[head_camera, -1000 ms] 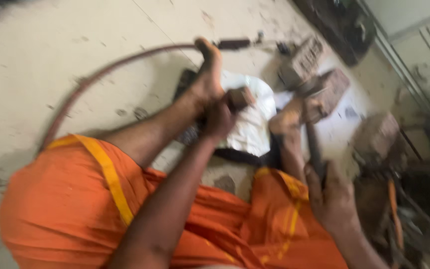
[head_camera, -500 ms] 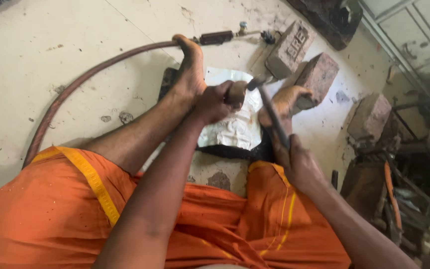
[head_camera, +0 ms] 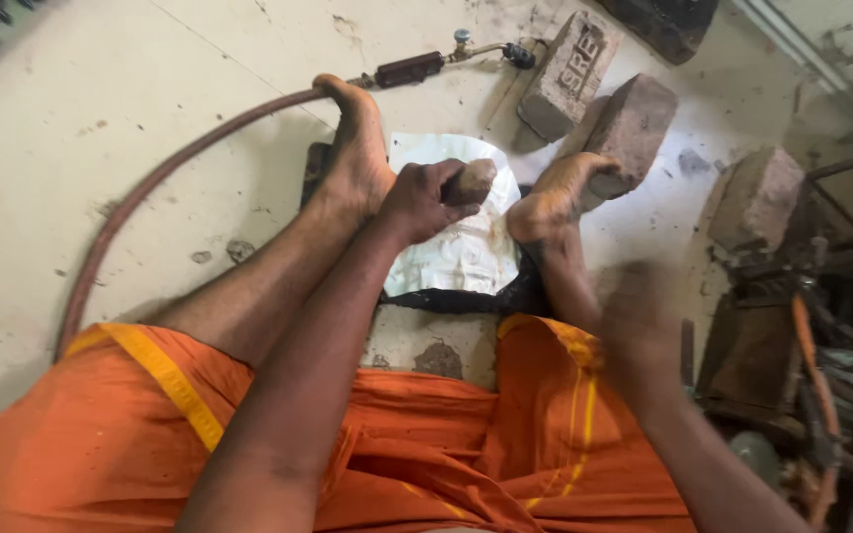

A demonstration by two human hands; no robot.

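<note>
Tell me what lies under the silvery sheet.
Under the silvery sheet a black slab shows at its near edge, resting on the floor. Its middle is covered.

Dull metal, rough brick and soft cloth on a gritty floor
The embossed sheet [head_camera: 456, 247] looks like thin silvery metal with a matt sheen; the bricks [head_camera: 634, 123] are coarse and dusty, the hose [head_camera: 150, 188] dull rubber, the orange cloth [head_camera: 426, 444] soft woven cotton, the floor [head_camera: 101, 79] stained matt concrete
</note>
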